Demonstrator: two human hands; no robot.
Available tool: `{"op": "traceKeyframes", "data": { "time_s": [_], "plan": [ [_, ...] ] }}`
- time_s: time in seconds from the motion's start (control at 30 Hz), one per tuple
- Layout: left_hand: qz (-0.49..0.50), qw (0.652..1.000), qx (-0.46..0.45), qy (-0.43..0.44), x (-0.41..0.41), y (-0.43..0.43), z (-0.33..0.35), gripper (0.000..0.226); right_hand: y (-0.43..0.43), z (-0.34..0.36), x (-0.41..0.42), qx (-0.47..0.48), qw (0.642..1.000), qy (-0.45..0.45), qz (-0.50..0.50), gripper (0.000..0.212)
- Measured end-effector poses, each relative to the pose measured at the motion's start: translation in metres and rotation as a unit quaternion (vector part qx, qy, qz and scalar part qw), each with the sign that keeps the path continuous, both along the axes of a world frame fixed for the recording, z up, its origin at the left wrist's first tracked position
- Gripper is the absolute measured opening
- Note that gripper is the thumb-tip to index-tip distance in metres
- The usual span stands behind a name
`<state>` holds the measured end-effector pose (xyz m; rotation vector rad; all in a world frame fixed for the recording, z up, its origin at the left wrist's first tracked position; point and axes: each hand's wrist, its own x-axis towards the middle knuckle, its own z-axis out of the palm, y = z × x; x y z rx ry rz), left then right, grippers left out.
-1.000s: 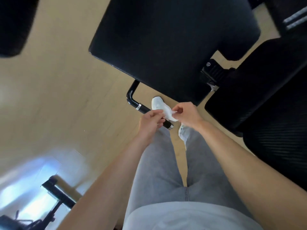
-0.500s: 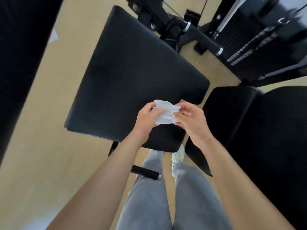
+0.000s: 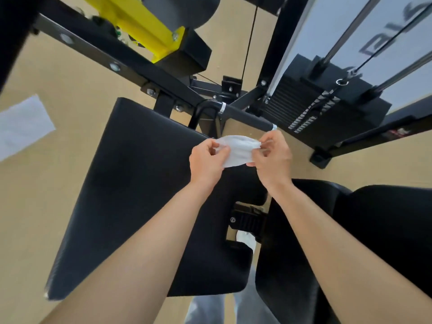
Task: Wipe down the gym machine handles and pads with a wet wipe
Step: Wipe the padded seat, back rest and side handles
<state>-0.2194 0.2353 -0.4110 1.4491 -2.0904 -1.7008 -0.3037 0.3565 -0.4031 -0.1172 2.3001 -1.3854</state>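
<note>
Tan gym floor (image 3: 58, 73) showing behind black machine frame; weight stack (image 3: 311, 106) sitting at upper right of frame. At centre, I am watching left hand (image 3: 205, 162) and right hand (image 3: 272, 157) each pinching one end of wet wipe (image 3: 237, 149), holding it stretched above far edge of large seat pad (image 3: 140, 183). Foam-covered handle (image 3: 247, 116) lying just beyond wipe. I am judging step as unfolding. Doing it well: opening wipe fully, keeping it taut, laying broad face on pad, wiping in overlapping passes.
</note>
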Motion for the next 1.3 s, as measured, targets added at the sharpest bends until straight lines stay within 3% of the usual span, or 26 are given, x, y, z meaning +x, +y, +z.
{"op": "traceKeyframes", "data": {
  "time_s": [0.23, 0.43, 0.53, 0.6, 0.73, 0.9, 1.17, 1.3],
  "plan": [
    [-0.11, 0.973, -0.189, -0.067, -0.072, -0.045, -0.024, 0.023, -0.03, -0.035, -0.056, 0.03, 0.998, 0.059, -0.002, 0.023],
    [-0.186, 0.893, -0.4, -0.092, -0.108, -0.066, -0.036, 0.02, -0.057, -0.07, -0.087, 0.067, 0.992, 0.099, 0.03, 0.019],
    [-0.219, 0.873, -0.427, -0.086, -0.112, -0.077, -0.048, 0.018, -0.064, -0.081, -0.092, 0.089, 0.988, 0.122, 0.041, 0.014],
    [-0.241, 0.873, -0.416, -0.078, -0.11, -0.084, -0.053, 0.018, -0.066, -0.085, -0.088, 0.111, 0.974, 0.191, 0.057, 0.018],
    [-0.27, 0.88, -0.388, -0.044, -0.103, -0.095, -0.054, 0.021, -0.075, -0.092, -0.071, 0.059, 0.942, 0.3, 0.135, 0.033],
    [-0.36, 0.838, -0.411, -0.016, -0.079, -0.114, -0.055, 0.035, -0.088, -0.102, -0.074, 0.062, 0.946, 0.282, 0.146, 0.031],
    [-0.462, 0.737, -0.485, -0.093, -0.058, -0.126, -0.059, 0.072, -0.049, -0.111, -0.09, 0.112, 0.956, 0.228, 0.144, 0.028],
    [-0.451, 0.725, -0.507, -0.114, -0.056, -0.125, -0.062, 0.073, -0.045, -0.113, -0.083, 0.145, 0.949, 0.254, 0.121, 0.028]
  ]
}}
